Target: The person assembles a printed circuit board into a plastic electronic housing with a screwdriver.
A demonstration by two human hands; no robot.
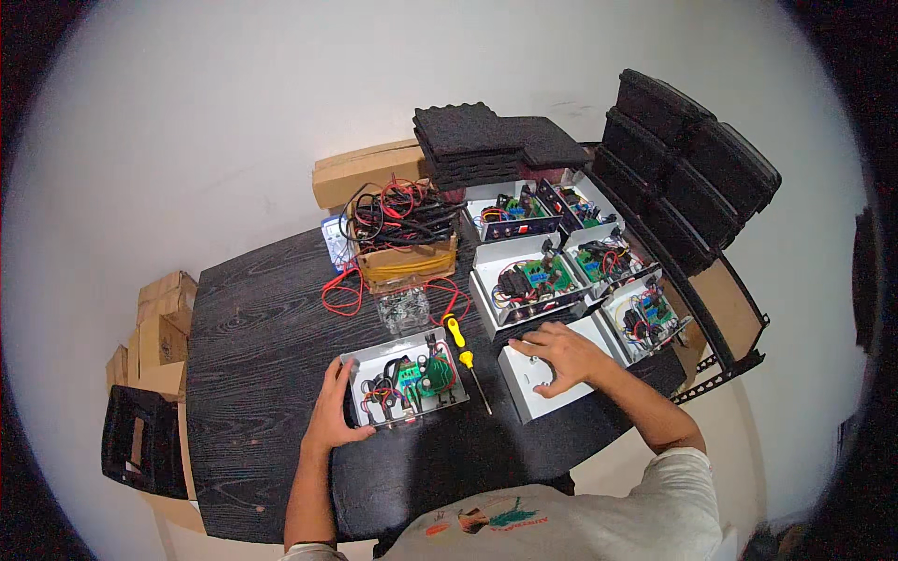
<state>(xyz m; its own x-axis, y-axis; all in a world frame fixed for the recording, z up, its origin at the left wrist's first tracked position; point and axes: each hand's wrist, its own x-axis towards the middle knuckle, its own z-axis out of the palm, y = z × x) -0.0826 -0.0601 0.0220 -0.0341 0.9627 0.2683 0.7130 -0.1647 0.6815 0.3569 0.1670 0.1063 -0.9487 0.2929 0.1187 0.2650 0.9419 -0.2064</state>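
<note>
My left hand (pixel 331 409) grips the left side of an open white metal case (pixel 363 363), its fingers along the wall and its thumb at the near corner. Inside the case are a green circuit board (pixel 426 376) and coloured wires. My right hand (pixel 559 357) rests over a white metal cover (pixel 561 397) to the right, thumb and fingers spread apart across its top. Between the two lies a yellow-and-black screwdriver (pixel 466 357), shaft toward me. Just beyond the case stands a clear container (pixel 404 310) of small parts.
Several open white cases with boards (pixel 538 276) crowd the table's right side. A cardboard box of cables (pixel 407 254) stands at the back, near black foam sheets (pixel 468 145). Black bins (pixel 692 178) are stacked at the right, beside a metal rack (pixel 720 327). Cardboard boxes (pixel 161 332) sit left.
</note>
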